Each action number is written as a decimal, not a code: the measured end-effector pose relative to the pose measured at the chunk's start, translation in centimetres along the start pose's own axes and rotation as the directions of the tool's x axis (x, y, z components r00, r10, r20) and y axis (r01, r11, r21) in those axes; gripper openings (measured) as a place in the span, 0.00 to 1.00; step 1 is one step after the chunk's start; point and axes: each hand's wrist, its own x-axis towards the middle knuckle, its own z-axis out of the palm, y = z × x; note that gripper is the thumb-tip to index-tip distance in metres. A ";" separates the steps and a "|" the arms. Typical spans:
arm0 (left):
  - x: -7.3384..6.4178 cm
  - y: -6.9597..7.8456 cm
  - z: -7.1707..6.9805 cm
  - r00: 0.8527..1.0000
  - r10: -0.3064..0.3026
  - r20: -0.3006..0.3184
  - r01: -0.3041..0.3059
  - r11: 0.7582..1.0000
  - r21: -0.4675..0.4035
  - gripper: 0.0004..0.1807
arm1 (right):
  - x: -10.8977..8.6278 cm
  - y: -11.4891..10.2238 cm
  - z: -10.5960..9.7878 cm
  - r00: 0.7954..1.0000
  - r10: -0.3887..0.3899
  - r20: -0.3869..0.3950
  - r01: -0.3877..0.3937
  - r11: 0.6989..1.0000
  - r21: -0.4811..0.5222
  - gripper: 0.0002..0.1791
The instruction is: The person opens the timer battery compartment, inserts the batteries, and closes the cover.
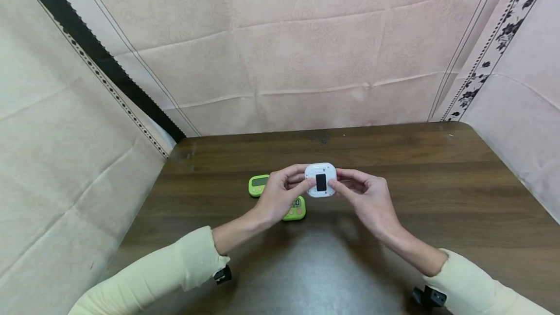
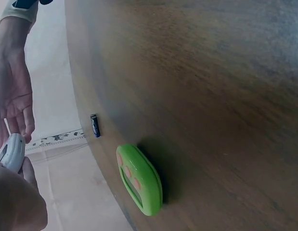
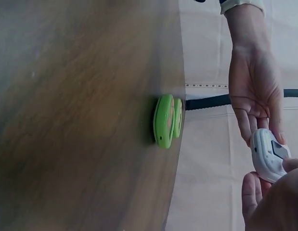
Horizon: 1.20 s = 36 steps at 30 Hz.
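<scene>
Both hands hold up a white rounded-square device [image 1: 311, 172] with a dark rectangle on the side facing me. My left hand [image 1: 276, 195] pinches its left edge, thumb on the front. At the opposite edge, my right hand [image 1: 371, 202] pinches it the same way. The white device [image 3: 265, 156] is raised above the table in the right wrist view. Below and behind my left hand lie two green digital timers; the farther timer [image 1: 255, 190] is partly covered by the fingers, and the nearer timer [image 1: 297, 213] shows digits and pinkish buttons.
A small dark battery [image 2: 95, 125] lies on the brown wooden table [image 1: 459, 193], seen in the left wrist view beyond a green timer [image 2: 148, 185]. Pale patterned cloth [image 1: 306, 62] hangs behind the table's far edge and along both sides.
</scene>
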 end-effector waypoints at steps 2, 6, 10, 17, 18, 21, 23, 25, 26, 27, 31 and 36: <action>0.0 0.0 0.1 1.000 -0.003 0.004 0.003 1.000 0.015 0.17 | 0.1 -0.1 -0.1 1.000 -0.013 0.005 0.013 0.999 -0.046 0.18; -0.2 0.0 0.2 1.000 -0.010 0.010 0.010 0.999 0.034 0.17 | 0.2 -0.2 -0.3 0.999 -0.050 0.008 0.051 0.987 -0.153 0.16; -0.4 0.0 0.5 1.000 0.008 0.004 -0.008 1.000 0.029 0.17 | 0.2 -0.4 -0.3 0.997 -0.082 0.007 0.082 0.970 -0.229 0.14; -0.6 0.1 0.6 0.999 0.029 -0.024 -0.027 0.997 0.066 0.16 | 0.4 -0.3 -0.7 0.996 -0.075 0.047 0.083 0.972 -0.219 0.10; -0.6 0.2 0.6 0.999 0.027 -0.025 -0.025 0.997 0.075 0.16 | 0.4 -0.3 -0.8 0.997 -0.059 0.057 0.070 0.975 -0.212 0.11; -0.6 0.2 0.5 0.999 0.014 -0.030 -0.012 0.997 0.078 0.16 | 0.7 -0.4 -1.1 0.997 0.014 0.078 -0.001 0.986 -0.166 0.13; -0.6 0.2 0.4 0.999 0.008 -0.035 -0.005 0.997 0.078 0.16 | 0.8 -0.5 -1.3 0.996 0.050 0.076 -0.039 0.989 -0.145 0.13; -0.6 0.0 0.3 0.999 -0.012 -0.046 0.015 0.997 0.074 0.16 | 1.1 -0.5 -1.4 0.996 0.064 0.056 -0.057 0.990 -0.127 0.13; -0.5 -0.2 0.2 0.998 -0.023 -0.053 0.027 0.997 0.069 0.17 | 1.3 -0.6 -1.6 0.997 0.067 0.047 -0.061 0.991 -0.116 0.12; -0.5 -0.4 0.1 0.998 -0.033 -0.060 0.037 0.997 0.063 0.17 | 1.4 -0.6 -1.8 0.997 0.072 0.035 -0.067 0.991 -0.113 0.12; -0.5 -1.1 -0.7 0.992 -0.082 -0.093 0.087 0.995 0.043 0.16 | 2.1 -0.2 -3.0 0.995 0.087 0.039 -0.082 0.988 -0.127 0.17; -0.6 -1.3 -1.5 0.989 -0.113 -0.098 0.118 0.992 0.049 0.16 | 2.5 1.9 -4.3 0.976 0.118 0.185 -0.075 0.972 -0.222 0.24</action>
